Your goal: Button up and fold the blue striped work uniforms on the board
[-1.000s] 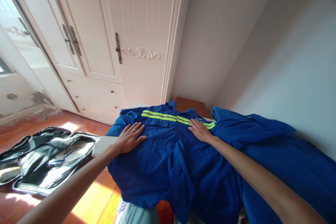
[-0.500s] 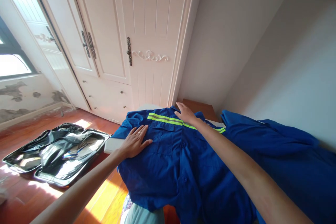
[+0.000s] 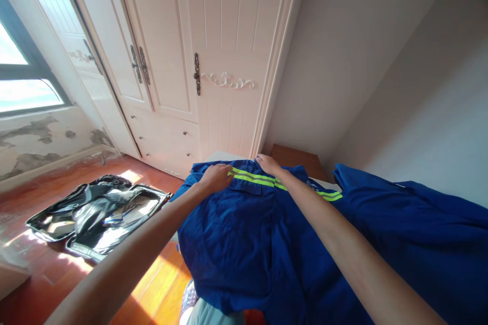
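A blue work shirt (image 3: 229,244) with yellow-green and grey reflective stripes lies front side up before me, its collar end away from me. My left hand (image 3: 216,177) is at the shirt's upper left, by the end of the stripe, its fingers curled in on the cloth. Up at the collar, my right hand (image 3: 268,164) pinches the edge of the fabric between thumb and fingers. Both forearms reach across the shirt. The white surface (image 3: 224,155) under it shows only along the far edge.
More blue clothing (image 3: 412,223) is heaped to the right, against the grey wall. On the wooden floor at left lies an open suitcase (image 3: 95,216) with things inside. A white wardrobe (image 3: 229,111) stands ahead, beside a brown wooden piece (image 3: 297,160).
My left hand has gone from lying flat on the chest pocket up to the stripe, where its fingers have curled in. My right hand has closed on the collar. The view has turned slightly left.
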Motion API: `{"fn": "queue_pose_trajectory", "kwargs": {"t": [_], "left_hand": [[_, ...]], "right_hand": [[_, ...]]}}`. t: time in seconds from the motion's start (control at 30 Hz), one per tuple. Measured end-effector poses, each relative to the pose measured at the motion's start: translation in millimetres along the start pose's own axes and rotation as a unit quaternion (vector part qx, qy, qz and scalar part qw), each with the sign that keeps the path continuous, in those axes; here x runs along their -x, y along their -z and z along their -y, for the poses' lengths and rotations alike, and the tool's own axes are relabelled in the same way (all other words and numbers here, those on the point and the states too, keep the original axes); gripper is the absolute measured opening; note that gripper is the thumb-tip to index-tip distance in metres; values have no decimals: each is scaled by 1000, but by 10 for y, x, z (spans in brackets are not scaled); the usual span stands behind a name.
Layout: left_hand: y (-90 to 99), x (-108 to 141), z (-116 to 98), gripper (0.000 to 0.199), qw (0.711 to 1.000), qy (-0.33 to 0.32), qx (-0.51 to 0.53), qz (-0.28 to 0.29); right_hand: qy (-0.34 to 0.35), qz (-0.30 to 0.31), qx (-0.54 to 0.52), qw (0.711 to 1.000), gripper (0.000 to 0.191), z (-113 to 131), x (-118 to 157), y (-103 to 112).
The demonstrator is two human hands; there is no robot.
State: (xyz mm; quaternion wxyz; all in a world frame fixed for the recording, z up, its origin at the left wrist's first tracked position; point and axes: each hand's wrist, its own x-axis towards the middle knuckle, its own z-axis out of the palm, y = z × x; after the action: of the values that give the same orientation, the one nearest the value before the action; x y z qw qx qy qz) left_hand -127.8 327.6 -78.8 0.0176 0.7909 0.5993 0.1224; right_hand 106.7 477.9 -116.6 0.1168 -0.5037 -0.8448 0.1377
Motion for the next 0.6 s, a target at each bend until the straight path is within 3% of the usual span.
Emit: {"fn": "queue_pose_trajectory", "kwargs": {"t": [0.13, 0.23, 0.37, 0.47, 0.6], "left_hand": [[-104, -572, -37, 37, 999, 27, -18, -24], [-249, -788, 97, 35, 998, 59, -22, -6], [-353, -816, 340, 30, 997, 70, -19, 16], [-357, -780, 461, 29, 996, 92, -14, 13], [-300, -786, 551, 41, 989, 145, -18, 0]], "right_hand": [[-35, -36, -6, 999, 46, -92, -289, 176], [-30, 0, -18, 999, 38, -142, -464, 129], [-17, 41, -36, 998, 24, -231, -560, 3], [-37, 9, -40, 998, 22, -328, -571, -13], [-75, -43, -38, 996, 23, -407, -593, 8]]}}
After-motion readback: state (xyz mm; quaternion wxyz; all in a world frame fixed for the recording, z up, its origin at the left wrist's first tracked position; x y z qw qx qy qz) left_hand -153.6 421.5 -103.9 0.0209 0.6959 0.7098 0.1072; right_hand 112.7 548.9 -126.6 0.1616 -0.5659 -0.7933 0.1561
